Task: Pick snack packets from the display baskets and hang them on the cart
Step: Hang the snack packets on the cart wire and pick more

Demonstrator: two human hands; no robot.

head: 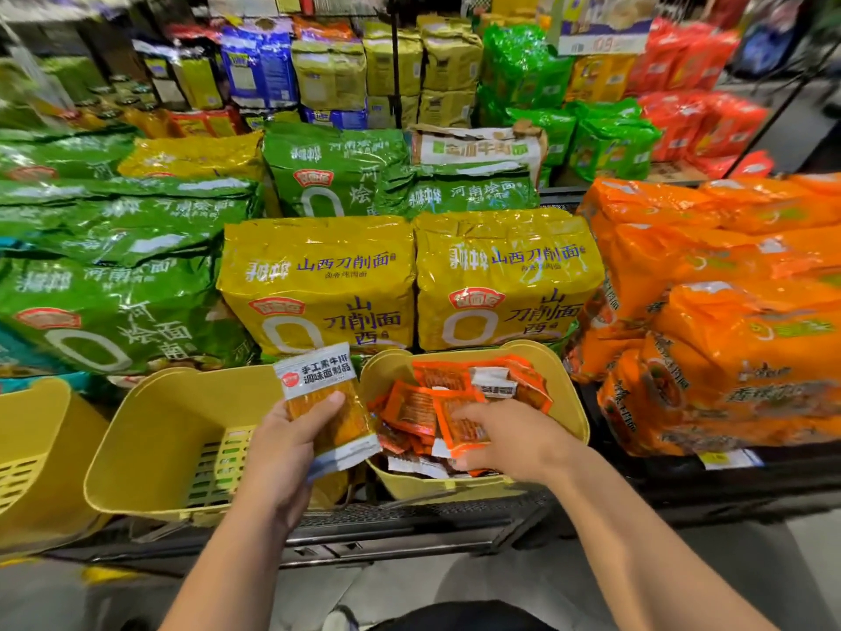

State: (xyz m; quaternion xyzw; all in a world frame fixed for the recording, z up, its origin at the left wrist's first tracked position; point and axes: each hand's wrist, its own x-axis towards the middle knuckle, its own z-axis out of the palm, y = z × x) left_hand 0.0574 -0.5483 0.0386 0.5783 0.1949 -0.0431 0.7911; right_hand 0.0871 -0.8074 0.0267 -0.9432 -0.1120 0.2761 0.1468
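Note:
My left hand (286,441) grips a yellow snack packet (324,403) with a white printed top, held up between two yellow display baskets. My right hand (505,434) reaches into the right basket (569,393), fingers curled round an orange packet (457,428) on the pile. That basket holds several orange and white packets (437,380). The left basket (150,434) shows bare slotted walls and floor. No cart is in view.
Behind the baskets stand large noodle multipacks: yellow ones (318,284) in the middle, green ones (109,284) at left, orange ones (728,339) at right. A third yellow basket (32,448) sits at far left. A dark wire shelf edge (409,526) runs below the baskets.

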